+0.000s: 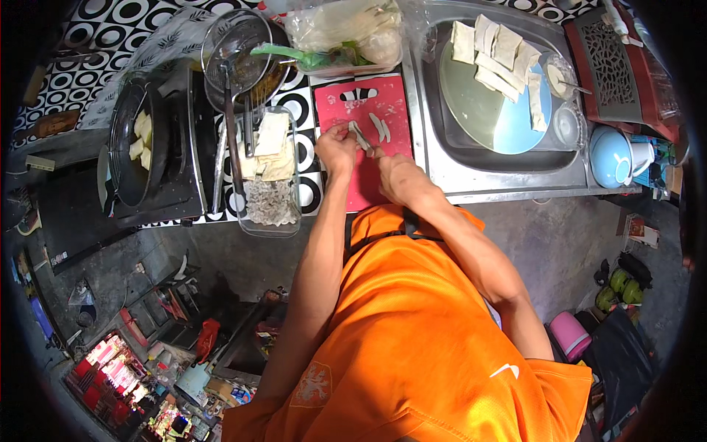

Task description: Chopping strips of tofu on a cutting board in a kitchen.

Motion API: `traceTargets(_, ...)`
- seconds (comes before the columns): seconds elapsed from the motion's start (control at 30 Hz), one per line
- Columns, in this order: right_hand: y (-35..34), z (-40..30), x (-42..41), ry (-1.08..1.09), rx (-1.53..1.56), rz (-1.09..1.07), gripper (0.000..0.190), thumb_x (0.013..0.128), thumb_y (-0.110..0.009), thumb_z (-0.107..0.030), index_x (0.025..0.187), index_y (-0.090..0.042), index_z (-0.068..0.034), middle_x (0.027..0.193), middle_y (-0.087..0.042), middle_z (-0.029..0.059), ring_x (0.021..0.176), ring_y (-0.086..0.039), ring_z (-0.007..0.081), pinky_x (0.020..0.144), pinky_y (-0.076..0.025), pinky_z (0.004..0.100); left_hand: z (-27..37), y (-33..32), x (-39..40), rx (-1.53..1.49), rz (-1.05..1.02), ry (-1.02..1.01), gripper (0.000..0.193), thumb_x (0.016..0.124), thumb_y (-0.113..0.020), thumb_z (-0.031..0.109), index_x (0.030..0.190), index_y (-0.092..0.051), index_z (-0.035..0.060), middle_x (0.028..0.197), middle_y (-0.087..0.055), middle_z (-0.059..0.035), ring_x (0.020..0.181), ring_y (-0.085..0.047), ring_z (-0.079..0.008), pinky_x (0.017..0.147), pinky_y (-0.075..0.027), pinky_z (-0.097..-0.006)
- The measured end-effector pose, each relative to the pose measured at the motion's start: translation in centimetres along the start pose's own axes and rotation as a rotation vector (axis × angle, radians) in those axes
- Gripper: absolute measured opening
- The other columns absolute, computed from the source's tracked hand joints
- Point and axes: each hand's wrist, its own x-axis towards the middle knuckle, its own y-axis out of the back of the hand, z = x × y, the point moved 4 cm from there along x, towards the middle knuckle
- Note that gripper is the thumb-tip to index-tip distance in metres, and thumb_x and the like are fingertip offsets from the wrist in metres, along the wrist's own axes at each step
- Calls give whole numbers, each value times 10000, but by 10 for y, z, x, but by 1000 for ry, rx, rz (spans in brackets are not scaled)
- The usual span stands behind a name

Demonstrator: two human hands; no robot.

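Note:
A red cutting board (365, 177) lies in front of me. On its left part my left hand (338, 146) has its fingers on a small pale strip of food (353, 128). My right hand (401, 175) grips a small knife (364, 142), whose blade lies against that strip. Just right of the blade, thin pale strips (380, 127) rest on the board. A glass dish (297, 207) to the left holds flat pale sheets (273, 135) and a greyish minced mixture (270, 201). At the right, several folded pale pieces (505, 47) lie on a large green and blue plate (480, 110).
The plate sits over a steel sink (442, 179). At the left, a wok (130, 177) with pale pieces stands on a stove (185, 188). Strainers (235, 55) rest over a pan behind the glass dish. A plastic container (353, 69) with a green-handled utensil (279, 51) stands behind the board.

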Motion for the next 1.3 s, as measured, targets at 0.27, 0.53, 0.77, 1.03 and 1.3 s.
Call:
traceTargets(0.27,-3,-2,-2,-62,13,64,368,815,-400,-48,1149,-438,103,837,-611,278,802,-613,397,712,-497,442,8,1,-3,6,-55,44,198,776,-599,-37,963,-600,-103,757,-650,-143,601,-628,-160,517,-531,-256)
traceTargets(0.53,-1,-4,-4,-71,39,41,375,793,-445,-47,1138,-436,102,844,-607,289,812,-612,400,714,-494,450,-15,2,5,35,-115,30,281,737,-645,-36,1001,-591,-113,770,-651,-145,637,-629,-168,584,-544,-262)
traceTargets(0.77,-15,10,5,54,9,56,507,780,-524,-123,1210,-388,110,846,-597,295,819,-594,411,729,-477,452,1,-4,-6,-222,-73,185,258,705,-614,-109,963,-598,-114,770,-638,-146,636,-623,-183,547,-544,-272)
traceTargets(1.03,-13,5,-14,-23,72,11,521,790,-482,-103,1238,-350,128,842,-590,304,806,-585,432,730,-471,460,-2,-3,-6,-227,-52,190,264,693,-592,-143,957,-586,-132,812,-618,-158,677,-628,-209,590,-570,-301)
traceTargets(1.3,-10,14,-4,-68,89,64,505,785,-497,-108,1227,-375,102,833,-590,299,813,-587,432,729,-474,460,3,-6,-4,-184,-61,203,281,680,-609,-136,960,-586,-131,821,-617,-155,674,-628,-212,583,-569,-298)
